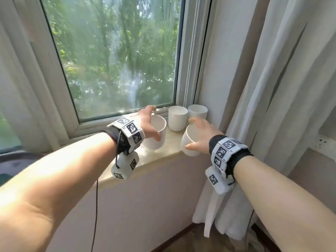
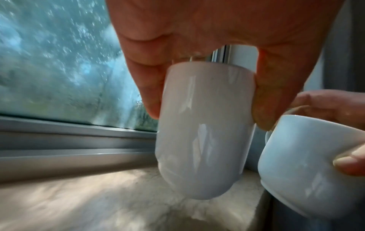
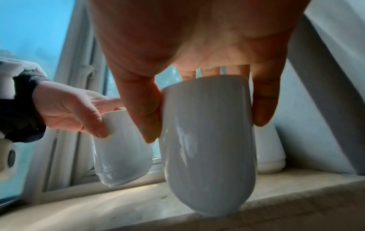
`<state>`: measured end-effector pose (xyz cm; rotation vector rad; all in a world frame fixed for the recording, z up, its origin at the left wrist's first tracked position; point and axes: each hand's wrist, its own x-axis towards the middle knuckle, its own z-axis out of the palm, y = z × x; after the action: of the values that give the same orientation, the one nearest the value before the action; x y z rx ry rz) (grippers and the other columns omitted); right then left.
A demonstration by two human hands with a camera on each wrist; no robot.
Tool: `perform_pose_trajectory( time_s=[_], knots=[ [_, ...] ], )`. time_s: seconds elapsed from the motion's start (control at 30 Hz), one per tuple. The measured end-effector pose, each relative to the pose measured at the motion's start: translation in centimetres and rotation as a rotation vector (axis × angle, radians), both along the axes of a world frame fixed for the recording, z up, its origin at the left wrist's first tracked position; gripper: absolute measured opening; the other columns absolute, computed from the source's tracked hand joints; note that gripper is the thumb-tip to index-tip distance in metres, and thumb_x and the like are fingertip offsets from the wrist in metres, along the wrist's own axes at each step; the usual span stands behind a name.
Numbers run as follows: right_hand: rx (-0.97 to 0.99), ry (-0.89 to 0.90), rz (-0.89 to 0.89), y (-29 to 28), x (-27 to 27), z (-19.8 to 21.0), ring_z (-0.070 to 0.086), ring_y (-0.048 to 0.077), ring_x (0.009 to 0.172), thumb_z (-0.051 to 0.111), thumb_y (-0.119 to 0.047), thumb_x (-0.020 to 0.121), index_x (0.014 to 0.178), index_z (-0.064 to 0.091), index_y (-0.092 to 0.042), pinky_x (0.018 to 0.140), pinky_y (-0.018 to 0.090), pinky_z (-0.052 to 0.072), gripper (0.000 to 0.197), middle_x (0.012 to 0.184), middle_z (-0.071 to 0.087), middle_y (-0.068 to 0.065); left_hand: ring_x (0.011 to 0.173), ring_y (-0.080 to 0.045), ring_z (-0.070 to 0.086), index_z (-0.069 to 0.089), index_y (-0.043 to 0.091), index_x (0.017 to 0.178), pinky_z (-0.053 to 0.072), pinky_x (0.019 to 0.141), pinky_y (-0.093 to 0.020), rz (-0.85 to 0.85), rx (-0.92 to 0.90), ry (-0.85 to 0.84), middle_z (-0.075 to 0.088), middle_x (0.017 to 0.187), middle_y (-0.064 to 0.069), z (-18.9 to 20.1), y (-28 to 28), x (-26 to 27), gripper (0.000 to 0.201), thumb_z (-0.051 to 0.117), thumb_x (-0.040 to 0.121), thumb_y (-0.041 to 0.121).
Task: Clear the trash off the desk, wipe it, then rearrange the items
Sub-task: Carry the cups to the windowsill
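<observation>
Each of my hands holds a plain white cup over the stone windowsill (image 1: 158,155). My left hand (image 1: 149,124) grips one white cup (image 1: 157,135) from above by its rim, thumb and fingers on opposite sides; the left wrist view shows this cup (image 2: 203,132) lifted just off the sill. My right hand (image 1: 200,135) grips a second white cup (image 1: 190,140) the same way, tilted, near the sill's front edge; the right wrist view shows that cup (image 3: 209,146) a little above the stone. Two more white cups (image 1: 177,118) (image 1: 197,111) stand upright in the corner behind.
The window pane (image 1: 116,57) and its frame rise right behind the sill. A pale curtain (image 1: 283,88) hangs at the right, close to my right arm, and a wall closes the corner. A thin cable hangs below my left wrist.
</observation>
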<state>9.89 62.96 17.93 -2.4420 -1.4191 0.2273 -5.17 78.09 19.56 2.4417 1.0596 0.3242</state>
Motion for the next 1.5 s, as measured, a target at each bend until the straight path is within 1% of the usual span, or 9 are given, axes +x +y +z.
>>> perform_pose_trajectory(
  time_s=[0.1, 0.17, 0.33, 0.47, 0.6, 0.87, 1.03, 1.33, 1.5],
  knots=[
    [-0.022, 0.039, -0.043, 3.4, 2.3, -0.6, 0.039, 0.025, 0.13, 0.072, -0.035, 0.074, 0.144, 0.015, -0.033, 0.102, 0.036, 0.037, 0.09, 0.148, 0.028, -0.001, 0.107, -0.026, 0.053, 0.023, 0.023, 0.14, 0.045, 0.083, -0.028, -0.057, -0.045, 0.042, 0.048, 0.127, -0.005, -0.8, 4.1, 2.9, 0.102, 0.085, 0.059, 0.024],
    [-0.032, 0.042, -0.062, 5.1, 3.6, -0.9, 0.04, 0.026, 0.129, 0.072, -0.035, 0.073, 0.144, 0.012, -0.033, 0.103, 0.038, 0.039, 0.093, 0.148, 0.028, 0.001, 0.104, -0.025, 0.055, 0.023, 0.023, 0.14, 0.044, 0.078, -0.026, -0.094, -0.056, 0.052, 0.047, 0.13, -0.006, -1.3, 6.1, 4.5, 0.102, 0.085, 0.059, 0.024],
    [-0.016, 0.081, -0.089, 7.2, 5.9, -1.2, 0.039, 0.026, 0.13, 0.071, -0.037, 0.072, 0.144, 0.009, -0.035, 0.105, 0.039, 0.036, 0.096, 0.147, 0.029, 0.002, 0.107, -0.028, 0.056, 0.02, 0.026, 0.137, 0.047, 0.093, -0.036, -0.141, -0.077, 0.14, 0.048, 0.13, -0.004, -2.3, 9.2, 6.7, 0.103, 0.085, 0.057, 0.03],
    [-0.028, 0.109, -0.026, 7.8, 6.4, -1.5, 0.032, 0.021, 0.135, 0.072, -0.032, 0.074, 0.146, 0.009, -0.031, 0.107, 0.03, 0.028, 0.096, 0.149, 0.024, 0.003, 0.103, -0.025, 0.054, 0.023, 0.023, 0.137, 0.045, 0.086, -0.03, -0.161, -0.136, 0.117, 0.05, 0.126, -0.006, -2.4, 10.2, 7.5, 0.099, 0.085, 0.06, 0.023],
    [-0.016, 0.129, -0.01, 8.0, 6.4, -1.8, 0.03, 0.021, 0.135, 0.073, -0.028, 0.073, 0.146, 0.01, -0.029, 0.109, 0.031, 0.027, 0.096, 0.147, 0.023, 0.004, 0.117, -0.027, 0.049, 0.018, 0.025, 0.142, 0.039, 0.088, -0.028, -0.176, -0.151, 0.155, 0.043, 0.137, -0.007, -2.3, 10.1, 7.9, 0.099, 0.082, 0.067, 0.02],
    [-0.04, 0.096, -0.027, 8.0, 6.2, -1.7, 0.027, 0.025, 0.137, 0.076, -0.025, 0.072, 0.146, 0.016, -0.026, 0.111, 0.033, 0.024, 0.096, 0.148, 0.024, 0.006, 0.128, -0.029, 0.043, 0.005, 0.025, 0.148, 0.04, 0.102, -0.038, -0.188, -0.047, 0.28, 0.035, 0.148, -0.01, -1.2, 8.8, 8.0, 0.108, 0.079, 0.071, 0.016],
    [-0.069, 0.023, -0.061, 7.4, 5.0, -1.5, 0.021, 0.028, 0.139, 0.072, -0.024, 0.076, 0.148, 0.013, -0.027, 0.112, 0.036, 0.023, 0.092, 0.152, 0.017, 0.007, 0.142, -0.027, 0.02, 0.0, 0.019, 0.15, 0.026, 0.114, -0.038, -0.214, 0.101, 0.306, 0.011, 0.156, -0.009, -1.5, 7.4, 6.7, 0.112, 0.079, 0.071, 0.023],
    [0.015, -0.109, 0.006, 1.3, 1.5, 0.4, 0.012, 0.024, 0.143, 0.065, -0.032, 0.082, 0.149, 0.012, -0.027, 0.116, 0.037, 0.017, 0.086, 0.154, 0.016, 0.006, 0.145, -0.023, 0.009, 0.006, 0.026, 0.15, 0.017, 0.116, -0.035, -0.236, 0.267, 0.144, 0.004, 0.157, -0.005, -0.3, 0.8, 2.0, 0.101, 0.074, 0.076, 0.033],
    [0.066, -0.134, 0.066, -4.5, -1.4, 0.9, 0.008, 0.022, 0.145, 0.061, -0.035, 0.085, 0.15, 0.011, -0.025, 0.117, 0.034, 0.009, 0.082, 0.156, 0.012, 0.006, 0.143, -0.022, 0.016, 0.014, 0.026, 0.149, 0.018, 0.115, -0.029, -0.213, 0.198, 0.024, 0.008, 0.156, -0.005, -0.4, -5.6, -2.2, 0.088, 0.069, 0.081, 0.031]
  ],
)
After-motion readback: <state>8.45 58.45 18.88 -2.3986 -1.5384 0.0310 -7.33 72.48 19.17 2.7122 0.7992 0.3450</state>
